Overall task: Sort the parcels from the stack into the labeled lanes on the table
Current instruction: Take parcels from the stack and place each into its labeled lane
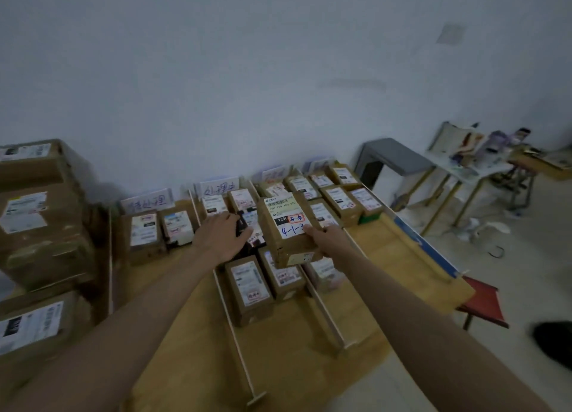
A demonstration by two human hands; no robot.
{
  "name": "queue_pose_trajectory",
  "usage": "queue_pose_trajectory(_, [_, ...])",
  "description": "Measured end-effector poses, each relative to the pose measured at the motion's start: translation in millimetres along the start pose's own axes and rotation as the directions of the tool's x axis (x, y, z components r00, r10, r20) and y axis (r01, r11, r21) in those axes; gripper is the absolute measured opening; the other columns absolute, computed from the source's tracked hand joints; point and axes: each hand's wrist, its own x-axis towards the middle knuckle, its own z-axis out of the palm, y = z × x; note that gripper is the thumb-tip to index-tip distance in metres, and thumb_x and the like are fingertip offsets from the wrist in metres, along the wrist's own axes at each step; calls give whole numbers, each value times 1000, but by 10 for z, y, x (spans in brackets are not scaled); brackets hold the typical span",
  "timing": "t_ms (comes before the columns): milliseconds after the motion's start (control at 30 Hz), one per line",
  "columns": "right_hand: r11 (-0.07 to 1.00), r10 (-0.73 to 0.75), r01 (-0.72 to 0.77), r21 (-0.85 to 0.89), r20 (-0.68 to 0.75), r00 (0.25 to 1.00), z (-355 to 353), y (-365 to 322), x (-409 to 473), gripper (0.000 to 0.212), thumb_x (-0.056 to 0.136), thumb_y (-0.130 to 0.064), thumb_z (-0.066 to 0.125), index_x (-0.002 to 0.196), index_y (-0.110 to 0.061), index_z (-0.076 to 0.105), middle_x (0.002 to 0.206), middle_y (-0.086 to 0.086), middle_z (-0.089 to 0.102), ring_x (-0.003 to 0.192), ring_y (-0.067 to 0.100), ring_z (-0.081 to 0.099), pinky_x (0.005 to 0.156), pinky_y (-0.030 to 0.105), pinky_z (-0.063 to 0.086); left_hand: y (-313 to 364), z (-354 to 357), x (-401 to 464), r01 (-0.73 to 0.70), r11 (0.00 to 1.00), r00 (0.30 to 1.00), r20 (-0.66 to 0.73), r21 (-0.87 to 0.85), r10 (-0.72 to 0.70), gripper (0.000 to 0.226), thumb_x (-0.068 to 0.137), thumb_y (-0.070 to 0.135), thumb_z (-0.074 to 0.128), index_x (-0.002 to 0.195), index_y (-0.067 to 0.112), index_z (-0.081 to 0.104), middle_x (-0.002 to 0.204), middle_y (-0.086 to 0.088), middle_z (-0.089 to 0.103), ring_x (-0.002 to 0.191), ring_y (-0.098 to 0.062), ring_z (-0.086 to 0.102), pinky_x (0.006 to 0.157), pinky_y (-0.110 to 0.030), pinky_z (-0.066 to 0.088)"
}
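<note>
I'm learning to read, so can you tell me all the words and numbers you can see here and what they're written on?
"15H": black band on the label of the held parcel, which the right hand grips.
"4-1-3": blue handwriting lower on that label; the last digit is partly covered.
Red-boxed stamp on that label: too blurred to read.
"处理中": lane sign, roughly legible.
"待处理": lane sign, roughly legible.
Other parcel labels and farther signs: too small or blurred.

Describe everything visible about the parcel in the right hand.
The held parcel is a brown cardboard box, raised and tilted above the middle lanes of the table. Its top bears a white shipping label with a barcode, a black "15H" strip, a red stamp and blue handwriting. The right hand grips its near right corner; the left hand does not touch it.
</note>
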Motion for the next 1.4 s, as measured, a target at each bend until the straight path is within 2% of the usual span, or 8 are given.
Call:
queue_pose_trajectory(200, [998, 56, -57, -5, -42, 998, -1074, 763, 158, 46, 91, -42, 66, 119, -6, 65, 112, 10, 69, 99, 25, 68, 86, 38, 59, 1139, 492, 0, -22, 1000, 999, 50, 15, 22, 67, 98, 61, 28, 142, 15, 47, 140, -8, 51, 124, -26, 52, 103, -39, 42])
queue_pose_trajectory(400, [997, 77, -78, -5, -79, 994, -2035, 1408, 259, 41, 93, -42, 65, 106, -3, 65, 104, 11, 70, 92, 25, 69, 83, 42, 60, 2095, 940, -101, 11, 1000, 999, 42, -19, -10, 62, 98, 60, 30, 142, 20, 46, 139, -7, 53, 125, -27, 51, 102, -39, 42])
queue_pose_trajectory(600, [997, 83, -82, 11, -121, 989, -2638, 1745, 459, 26, 93, -41, 65, 85, -17, 59, 95, 2, 65, 84, 17, 63, 70, 32, 57, 2616, 1183, 1, 19, 1000, 999, 39, 22, -20, 59, 100, 53, 32, 139, 13, 49, 145, -8, 48, 133, -26, 43, 111, -37, 32])
queue_pose_trajectory(700, [996, 85, -83, 24, -108, 991, -2760, 1845, 633, 27, 94, -41, 63, 103, -16, 60, 96, 0, 63, 88, 16, 62, 65, 27, 50, 2811, 1269, 141, 9, 999, 999, 33, 35, -10, 58, 100, 52, 32, 140, 13, 49, 145, -8, 48, 134, -26, 42, 114, -39, 31])
queue_pose_trajectory(867, [996, 85, -86, -8, -93, 992, -2889, 1947, 1117, 25, 95, -42, 61, 93, -18, 55, 84, -6, 58, 76, 9, 57, 56, 23, 45, 3042, 1507, 553, 4, 998, 1000, 23, 68, -6, 56, 99, 52, 33, 134, 13, 53, 138, -7, 53, 131, -24, 45, 114, -39, 30])
queue_pose_trajectory(1000, [995, 86, -89, -38, -77, 993, -2931, 2066, 1679, 27, 94, -44, 61, 97, -17, 59, 88, -3, 62, 84, 14, 62, 71, 29, 54, 3172, 1824, 990, 22, 999, 999, 32, 47, -24, 55, 99, 51, 34, 132, 13, 55, 133, -6, 56, 127, -22, 47, 113, -38, 31])
queue_pose_trajectory(1200, [989, 88, -83, -121, 32, 996, -2801, 2144, 2524, 28, 96, -41, 60, 103, -15, 64, 85, -8, 63, 77, 6, 59, 56, 20, 43, 3320, 2181, 1524, 122, 991, 991, 59, -51, -119, 48, 99, 45, 39, 132, 12, 53, 134, -9, 55, 126, -24, 49, 113, -40, 32])
queue_pose_trajectory(1400, [967, 79, -49, -248, 114, 990, -2539, 2218, 3167, 49, 96, -47, 57, 123, -6, 62, 120, 11, 58, 101, 23, 61, 85, 34, 54, 3166, 2312, 1803, 208, 977, 978, 35, -41, -206, 53, 100, 42, 41, 141, 9, 46, 145, -8, 47, 135, -23, 41, 118, -40, 26])
